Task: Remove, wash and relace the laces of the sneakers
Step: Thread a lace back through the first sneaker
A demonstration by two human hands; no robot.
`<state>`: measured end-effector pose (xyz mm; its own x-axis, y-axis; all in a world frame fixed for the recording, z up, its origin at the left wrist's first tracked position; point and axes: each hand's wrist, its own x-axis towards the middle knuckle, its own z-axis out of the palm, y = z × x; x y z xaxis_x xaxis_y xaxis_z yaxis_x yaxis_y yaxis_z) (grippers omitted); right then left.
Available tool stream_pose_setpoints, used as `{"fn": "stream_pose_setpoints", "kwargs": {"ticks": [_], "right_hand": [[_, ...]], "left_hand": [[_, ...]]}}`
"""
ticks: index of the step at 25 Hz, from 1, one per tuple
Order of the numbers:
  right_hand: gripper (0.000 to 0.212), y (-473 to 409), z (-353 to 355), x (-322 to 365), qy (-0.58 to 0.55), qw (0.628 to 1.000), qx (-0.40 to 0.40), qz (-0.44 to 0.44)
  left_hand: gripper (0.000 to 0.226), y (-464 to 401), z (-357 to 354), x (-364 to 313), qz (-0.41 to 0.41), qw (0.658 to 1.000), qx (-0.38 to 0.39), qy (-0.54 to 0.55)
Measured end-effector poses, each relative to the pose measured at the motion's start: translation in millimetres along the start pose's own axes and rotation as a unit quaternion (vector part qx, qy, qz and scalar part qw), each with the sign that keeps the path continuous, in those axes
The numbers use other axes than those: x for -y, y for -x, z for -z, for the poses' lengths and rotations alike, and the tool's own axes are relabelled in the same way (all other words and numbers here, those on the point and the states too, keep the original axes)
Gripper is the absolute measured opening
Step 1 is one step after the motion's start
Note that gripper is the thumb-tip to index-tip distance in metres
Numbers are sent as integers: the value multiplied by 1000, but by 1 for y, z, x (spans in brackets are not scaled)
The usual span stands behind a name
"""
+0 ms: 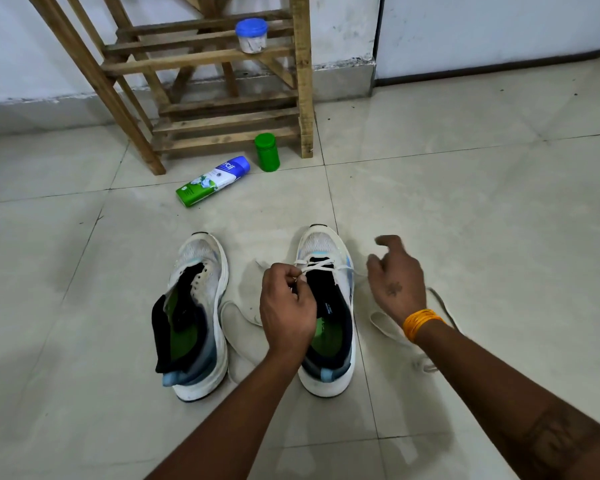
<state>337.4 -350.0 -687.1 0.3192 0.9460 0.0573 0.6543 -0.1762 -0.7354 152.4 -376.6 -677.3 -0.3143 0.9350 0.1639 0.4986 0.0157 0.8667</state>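
Note:
Two white sneakers with green insoles stand side by side on the tiled floor, toes away from me. The left sneaker (196,313) has no lace and its black tongue is folded out. The right sneaker (329,271) carries a white lace (321,265) crossed through its front eyelets. My left hand (286,306) pinches that lace over the shoe's left side. My right hand (395,275) hovers to the right of the shoe with loosely curled fingers and holds nothing. Loose white lace (383,323) lies on the floor under my right wrist, and more lies between the shoes.
A wooden rack (222,109) stands against the wall ahead, with a blue-lidded jar (252,35) on a shelf. A green container (267,152) stands at the rack's foot. A green and blue bottle (212,181) lies on the floor beyond the shoes.

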Motion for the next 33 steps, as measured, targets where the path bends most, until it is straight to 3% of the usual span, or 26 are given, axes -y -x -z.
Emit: {"fn": "stream_pose_setpoints", "kwargs": {"ticks": [2, 4, 7, 11, 14, 17, 20, 23, 29, 33], "right_hand": [[18, 10, -4, 15, 66, 983, 94, 144], [13, 7, -7, 18, 108, 968, 124, 192], [17, -4, -5, 12, 228, 949, 127, 175], [21, -11, 17, -5, 398, 903, 139, 82], [29, -7, 16, 2, 326, 921, 145, 156], [19, 4, -3, 22, 293, 907, 168, 251], [14, -2, 4, 16, 334, 916, 135, 175], [22, -7, 22, 2, 423, 892, 143, 68], [23, 11, -6, 35, 352, 900, 155, 205], [22, 0, 20, 7, 417, 894, 149, 71]], "left_hand": [[8, 0, -2, 0, 1, 1000, -5, 0], [8, 1, -3, -2, 4, 1000, -9, 0], [9, 2, -2, 0, -5, 1000, -7, -8], [10, 4, -1, 1, -9, 1000, -8, -11], [13, 11, 0, -2, 12, 1000, -10, 4], [16, 17, 1, 4, 0, 1000, -3, 29], [14, 19, 2, 4, -13, 999, -11, 31], [12, 19, 1, 4, -18, 999, -18, 26], [5, 18, -1, 6, -43, 999, -10, 14], [8, 17, 0, 5, -28, 999, -20, 8]]}}
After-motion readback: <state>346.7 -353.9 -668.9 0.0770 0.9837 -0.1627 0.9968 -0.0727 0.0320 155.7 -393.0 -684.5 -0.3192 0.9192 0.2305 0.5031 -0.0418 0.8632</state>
